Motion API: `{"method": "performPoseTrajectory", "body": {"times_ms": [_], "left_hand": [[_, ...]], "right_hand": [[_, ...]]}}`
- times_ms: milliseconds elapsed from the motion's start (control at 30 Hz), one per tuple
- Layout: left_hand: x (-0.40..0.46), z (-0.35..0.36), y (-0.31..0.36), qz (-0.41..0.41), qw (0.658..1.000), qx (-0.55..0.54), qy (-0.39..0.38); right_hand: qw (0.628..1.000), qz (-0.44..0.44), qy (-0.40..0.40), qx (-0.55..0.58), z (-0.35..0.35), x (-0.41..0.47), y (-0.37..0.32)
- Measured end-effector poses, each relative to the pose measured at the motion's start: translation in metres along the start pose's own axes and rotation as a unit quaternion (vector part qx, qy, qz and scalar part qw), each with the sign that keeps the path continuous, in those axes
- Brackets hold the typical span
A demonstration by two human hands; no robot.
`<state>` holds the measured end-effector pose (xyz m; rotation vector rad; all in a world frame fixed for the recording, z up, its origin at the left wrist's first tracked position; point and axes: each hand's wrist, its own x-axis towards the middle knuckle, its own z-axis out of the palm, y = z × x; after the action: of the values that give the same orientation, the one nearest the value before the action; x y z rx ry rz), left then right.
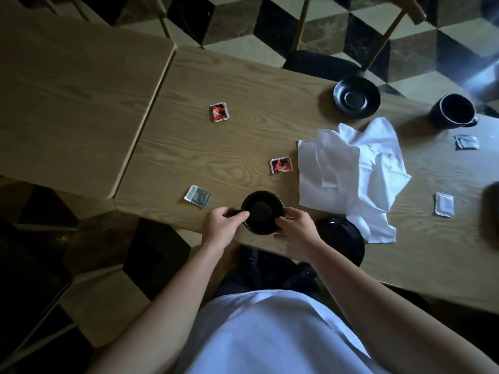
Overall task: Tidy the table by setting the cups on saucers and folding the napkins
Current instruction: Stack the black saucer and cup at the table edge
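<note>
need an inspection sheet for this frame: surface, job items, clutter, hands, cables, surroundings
Surface: light wooden table, a second one butted against its left end.
Job's things: black cup at the near edge; black saucer far side, bare; second black saucer near edge, partly under crumpled white napkins, unfolded; dark mug standing off any saucer.
Clutter: two red-and-black sachets; three pale sachets.
Hands: left hand pinches the cup's handle; right hand grips the cup's side.
Cables: nothing seen.
Surroundings: chequered floor; wooden chair with dark seat on the far side.
</note>
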<state>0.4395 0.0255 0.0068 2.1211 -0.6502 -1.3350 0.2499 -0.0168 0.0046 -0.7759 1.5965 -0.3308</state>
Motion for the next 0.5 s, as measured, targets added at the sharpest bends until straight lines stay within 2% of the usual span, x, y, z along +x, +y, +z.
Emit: {"method": "performPoseTrajectory", "body": {"times_ms": [167, 367, 500], "left_hand": [[-0.027, 0.06, 0.02, 0.046, 0.992, 0.07, -0.089], [-0.047, 0.128, 0.034, 0.064, 0.976, 0.146, -0.145], [-0.051, 0.154, 0.036, 0.076, 0.963, 0.208, -0.153]], "right_hand": [[0.996, 0.016, 0.059, 0.058, -0.072, -0.03, 0.03], [0.981, 0.053, 0.13, 0.137, -0.126, -0.056, 0.07], [0.969, 0.074, 0.158, 0.173, -0.146, -0.056, 0.089]]}}
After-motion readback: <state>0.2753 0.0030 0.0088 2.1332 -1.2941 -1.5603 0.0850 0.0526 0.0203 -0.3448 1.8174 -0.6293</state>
